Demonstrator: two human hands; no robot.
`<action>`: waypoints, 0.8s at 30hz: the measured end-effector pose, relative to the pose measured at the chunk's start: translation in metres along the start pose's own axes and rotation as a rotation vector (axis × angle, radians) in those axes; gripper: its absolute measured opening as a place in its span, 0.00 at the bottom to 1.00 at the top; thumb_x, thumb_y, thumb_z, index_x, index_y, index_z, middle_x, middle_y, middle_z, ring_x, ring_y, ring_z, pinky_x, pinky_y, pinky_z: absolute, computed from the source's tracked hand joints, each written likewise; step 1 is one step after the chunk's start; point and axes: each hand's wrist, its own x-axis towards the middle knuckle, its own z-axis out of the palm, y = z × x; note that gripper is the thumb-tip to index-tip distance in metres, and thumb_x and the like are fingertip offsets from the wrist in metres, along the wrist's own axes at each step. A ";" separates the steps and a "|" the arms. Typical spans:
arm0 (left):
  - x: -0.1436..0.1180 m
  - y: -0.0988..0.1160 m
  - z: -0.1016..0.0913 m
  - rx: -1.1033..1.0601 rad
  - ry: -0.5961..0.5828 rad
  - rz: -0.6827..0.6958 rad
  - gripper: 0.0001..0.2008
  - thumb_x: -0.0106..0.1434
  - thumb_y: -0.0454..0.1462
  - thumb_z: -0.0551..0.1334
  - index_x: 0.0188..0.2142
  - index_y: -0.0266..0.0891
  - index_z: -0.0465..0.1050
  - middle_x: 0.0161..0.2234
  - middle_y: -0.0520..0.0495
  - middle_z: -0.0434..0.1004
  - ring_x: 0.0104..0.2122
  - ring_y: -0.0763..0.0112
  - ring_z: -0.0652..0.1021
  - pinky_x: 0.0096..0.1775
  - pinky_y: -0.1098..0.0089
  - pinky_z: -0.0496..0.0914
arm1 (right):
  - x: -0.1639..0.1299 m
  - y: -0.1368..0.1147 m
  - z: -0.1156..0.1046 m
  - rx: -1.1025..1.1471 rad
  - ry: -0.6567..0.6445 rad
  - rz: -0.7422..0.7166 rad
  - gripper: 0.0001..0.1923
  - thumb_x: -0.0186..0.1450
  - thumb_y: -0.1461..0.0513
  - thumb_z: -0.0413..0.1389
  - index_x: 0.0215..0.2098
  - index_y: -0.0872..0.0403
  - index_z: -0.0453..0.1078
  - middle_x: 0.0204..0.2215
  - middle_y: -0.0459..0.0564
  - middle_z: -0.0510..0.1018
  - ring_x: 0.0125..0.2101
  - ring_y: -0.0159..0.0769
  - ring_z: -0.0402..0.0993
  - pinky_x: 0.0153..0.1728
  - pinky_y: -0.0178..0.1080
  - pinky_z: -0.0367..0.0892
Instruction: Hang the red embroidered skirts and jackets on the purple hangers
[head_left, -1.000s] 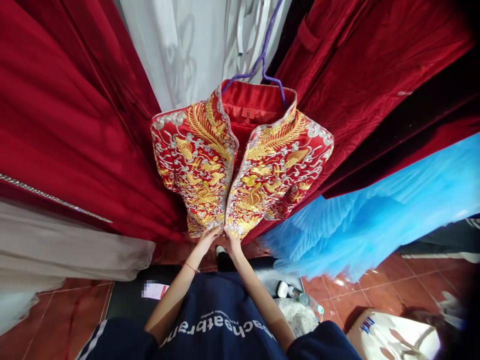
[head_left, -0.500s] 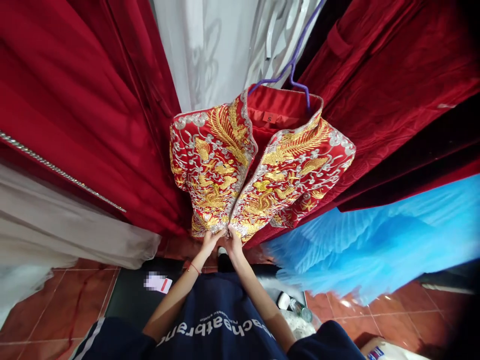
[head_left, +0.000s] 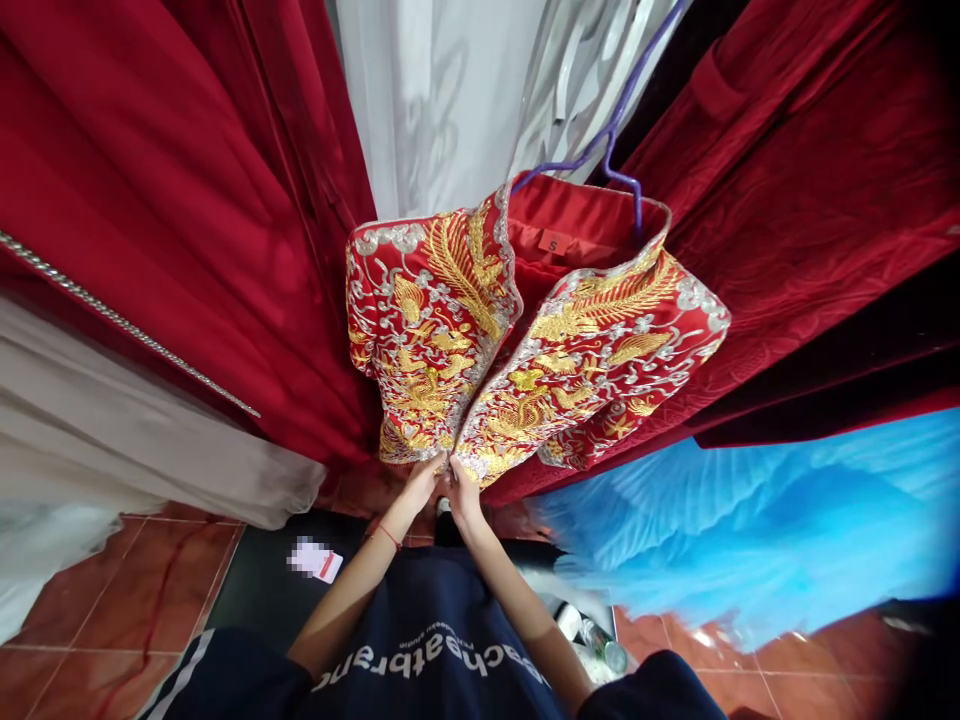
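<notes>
One embroidered jacket (head_left: 517, 350) on one purple hanger (head_left: 600, 150), centre frame. Two hands, left hand (head_left: 421, 482) and right hand (head_left: 463, 492), below it. One bottle (head_left: 604, 650), lower right.

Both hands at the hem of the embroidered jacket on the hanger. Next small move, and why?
Probably join the two front panels at the bottom. The left hand and right hand each pinch a panel edge at the hem of the embroidered jacket, and the edges nearly meet there. Higher up the front gapes open, showing red lining, while it hangs on the purple hanger. Any fastener is too small to see.
</notes>
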 end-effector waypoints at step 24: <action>0.006 -0.036 0.003 0.135 0.170 -0.064 0.17 0.69 0.42 0.62 0.53 0.37 0.71 0.50 0.42 0.75 0.45 0.64 0.78 0.46 0.58 0.76 | -0.008 -0.009 -0.020 -0.256 -0.109 0.180 0.23 0.57 0.43 0.62 0.23 0.53 0.70 0.17 0.47 0.73 0.18 0.33 0.68 0.21 0.35 0.59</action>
